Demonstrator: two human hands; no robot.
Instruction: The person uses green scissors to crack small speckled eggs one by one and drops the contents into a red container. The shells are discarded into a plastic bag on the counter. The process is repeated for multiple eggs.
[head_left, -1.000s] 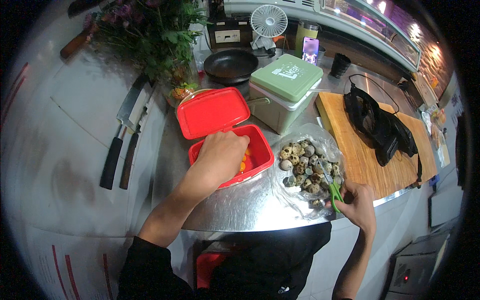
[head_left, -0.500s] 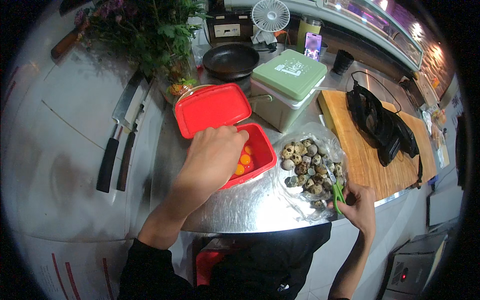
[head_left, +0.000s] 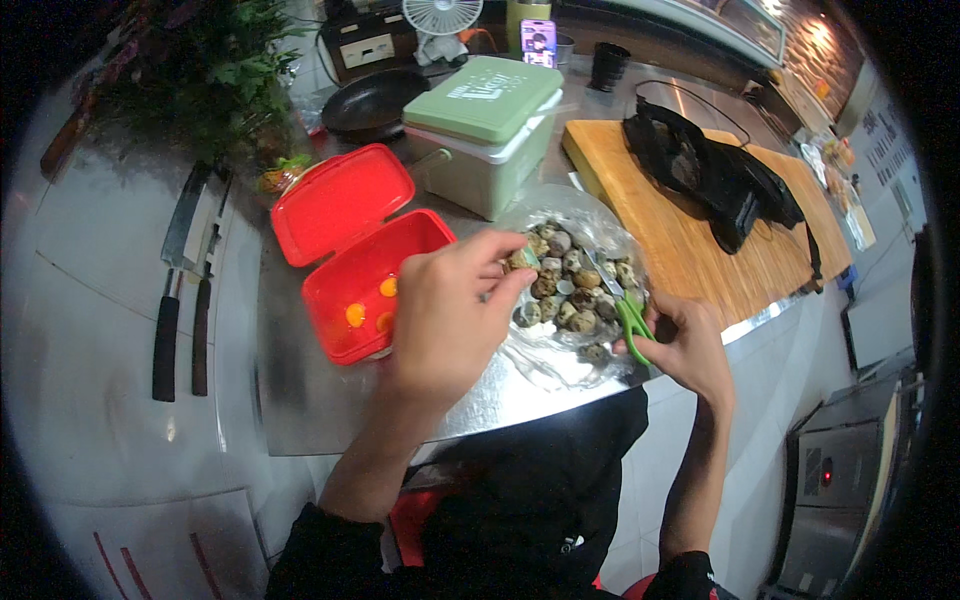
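My left hand (head_left: 450, 310) is closed, pinching a speckled quail eggshell (head_left: 521, 259) between thumb and fingers above the near-left side of the egg pile. A pale greenish inner side shows on this shell. Speckled quail eggs (head_left: 573, 290) and some broken shells lie in a clear plastic bag (head_left: 560, 372). My right hand (head_left: 690, 345) grips green-handled scissors (head_left: 632, 318), their blades lying over the eggs. Left of the bag stands a red plastic container (head_left: 322, 300) with its lid (head_left: 345, 200) flipped back. Several yolks (head_left: 355, 315) rest inside; my left hand hides part of it.
Behind the bag stands a green-lidded box (head_left: 485, 100), with a black pan (head_left: 372, 105) to its left. A black bag (head_left: 715, 175) lies on a wooden board (head_left: 600, 165) at right. Knives (head_left: 168, 330) hang on the left wall, below a plant (head_left: 200, 90).
My left hand has moved right, from over the red container to the egg pile, and now the eggshell shows in its fingers. My right hand keeps the scissors; the whole view has shifted.
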